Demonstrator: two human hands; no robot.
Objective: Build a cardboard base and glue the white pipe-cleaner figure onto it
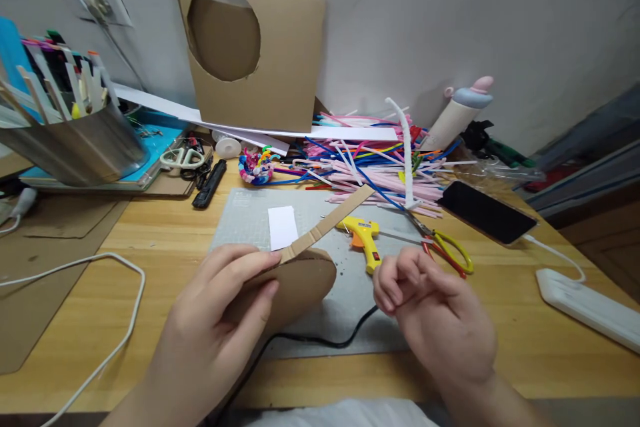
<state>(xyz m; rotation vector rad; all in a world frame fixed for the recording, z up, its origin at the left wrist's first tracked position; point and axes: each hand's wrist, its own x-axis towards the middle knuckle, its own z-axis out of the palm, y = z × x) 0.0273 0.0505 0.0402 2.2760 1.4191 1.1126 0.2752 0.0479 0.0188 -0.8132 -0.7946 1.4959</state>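
My left hand (pixel 220 320) is closed on a round cardboard disc (pixel 300 283), thumb below and fingers above. A narrow cardboard strip (pixel 330 220) lies along the disc's edge under my fingertips, and its free end sticks out up and to the right. My right hand (pixel 435 317) hovers to the right of the disc, palm up, with loosely curled fingers and nothing visible in them. Just beyond that hand, a yellow hot glue gun (pixel 364 237) lies on the grey cutting mat (pixel 245 213). A small white card (pixel 283 227) rests behind the disc.
A cardboard panel with a round hole (pixel 290 53) leans on the wall. Pipe cleaners (pixel 350 160) lie heaped at the back. Scissors (pixel 453 250), a phone (pixel 487 211) and a power strip (pixel 590 310) are on the right. A metal pen holder (pixel 85 147) stands left. A black cord (pixel 320 341) crosses the mat.
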